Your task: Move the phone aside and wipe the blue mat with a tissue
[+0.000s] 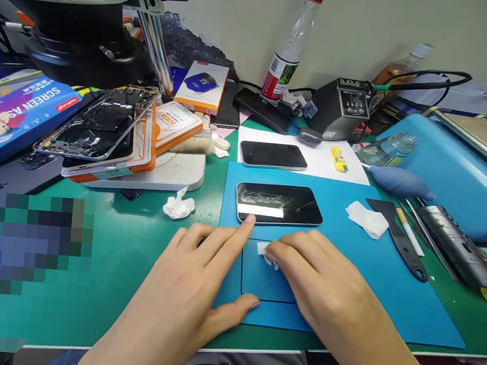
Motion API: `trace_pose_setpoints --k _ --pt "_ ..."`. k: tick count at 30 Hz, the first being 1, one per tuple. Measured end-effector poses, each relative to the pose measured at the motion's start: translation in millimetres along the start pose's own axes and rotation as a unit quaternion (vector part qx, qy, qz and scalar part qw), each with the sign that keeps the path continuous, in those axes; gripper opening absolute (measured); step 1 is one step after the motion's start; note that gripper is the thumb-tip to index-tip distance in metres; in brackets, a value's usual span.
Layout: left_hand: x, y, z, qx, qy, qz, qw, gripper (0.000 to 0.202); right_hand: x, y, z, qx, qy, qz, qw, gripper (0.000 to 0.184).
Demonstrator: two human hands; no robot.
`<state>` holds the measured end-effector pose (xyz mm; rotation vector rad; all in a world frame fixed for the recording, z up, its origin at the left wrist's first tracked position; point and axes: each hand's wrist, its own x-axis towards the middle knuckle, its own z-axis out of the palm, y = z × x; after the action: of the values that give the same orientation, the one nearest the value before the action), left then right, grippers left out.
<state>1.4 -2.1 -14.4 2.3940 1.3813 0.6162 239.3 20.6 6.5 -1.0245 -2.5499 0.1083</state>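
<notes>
My right hand (324, 279) is closed on a piece of white tissue (262, 248), low over the blue mat (369, 296). Stretched out with the thumb apart, my left hand (196, 280) has its index fingertip by the lower left corner of a black phone (279, 203); whether it touches the phone I cannot tell. Between my hands a thin black rounded outline (242, 272) shows on the blue. It may be the border of a clear panel or a line on the mat; my right hand covers part of it.
Beyond the mat a second phone (273, 155) lies on white paper. Crumpled tissue (179, 204) sits left, more tissue (367, 219) right, beside a black spatula (399, 240) and tweezers (428, 236). A microscope head (86, 35) hangs upper left above an opened phone (100, 126). A bottle (285, 56) stands behind.
</notes>
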Motion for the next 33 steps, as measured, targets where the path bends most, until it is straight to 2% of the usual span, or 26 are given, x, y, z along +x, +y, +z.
trace_pose_setpoints --k 4,8,11,15,19,21,28,30,33 --pt "-1 -1 1.0 0.004 0.002 -0.004 1.0 0.091 3 4 0 0.013 0.002 0.007 1.0 0.021" --pt "-2 -1 0.8 0.006 0.004 0.01 1.0 0.088 -12 -16 -5 0.027 -0.007 -0.034 0.999 0.026" --pt "-2 -1 0.5 0.006 0.007 0.02 1.0 0.084 -21 -27 -8 0.013 -0.01 -0.033 0.999 0.032" --pt "-2 -2 1.1 0.007 0.005 0.013 1.0 0.089 -16 -14 -5 -0.039 0.024 -0.005 0.999 0.026" --pt "-1 -3 1.5 0.009 0.0 0.003 1.0 0.09 -5 4 -3 -0.046 0.021 0.033 0.998 0.022" --pt "-1 -3 1.5 0.01 0.0 0.006 1.0 0.09 -5 3 -3 -0.038 0.016 0.031 0.999 0.021" --pt "-2 -2 2.5 0.021 0.009 0.021 1.0 0.085 -23 -28 -3 0.011 0.032 -0.021 0.999 0.029" --pt "-1 -3 2.5 0.022 0.01 0.022 0.999 0.086 -23 -24 -4 -0.005 0.034 -0.014 0.999 0.028" --pt "-1 -3 1.6 0.025 0.008 0.02 0.999 0.087 -18 -5 -6 -0.034 0.032 0.034 0.998 0.023"
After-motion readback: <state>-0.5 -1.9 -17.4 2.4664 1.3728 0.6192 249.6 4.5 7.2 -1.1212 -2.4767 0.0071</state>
